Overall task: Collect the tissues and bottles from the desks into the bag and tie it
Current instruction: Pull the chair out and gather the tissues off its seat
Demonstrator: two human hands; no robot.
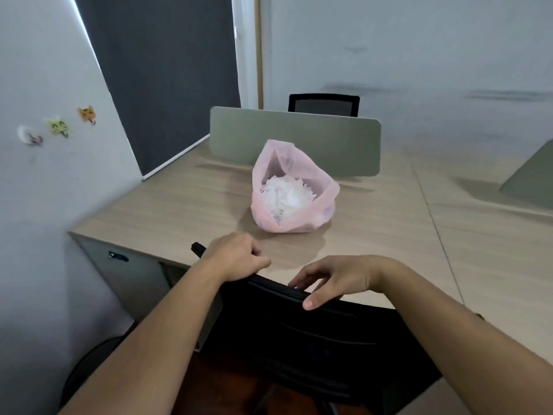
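The bag (pixel 294 190) is sitting open on the desk (pixel 179 205) beyond the chair (pixel 299 339), tissues (pixel 284 194) inside; probably only tying is remaining. The left hand (pixel 236 256) is curling over the chair's top, the right hand (pixel 338 277) pinching it.

The desk (pixel 167 205) has a pale wood-grain top, smooth and matt. The bag (pixel 294 218) on it is thin, translucent pink plastic, crinkled with a faint sheen, and the tissues (pixel 287 193) inside look like soft, crumpled white paper. The divider (pixel 329 139) has a matt grey-green face; the chair (pixel 299 330) back is dull black
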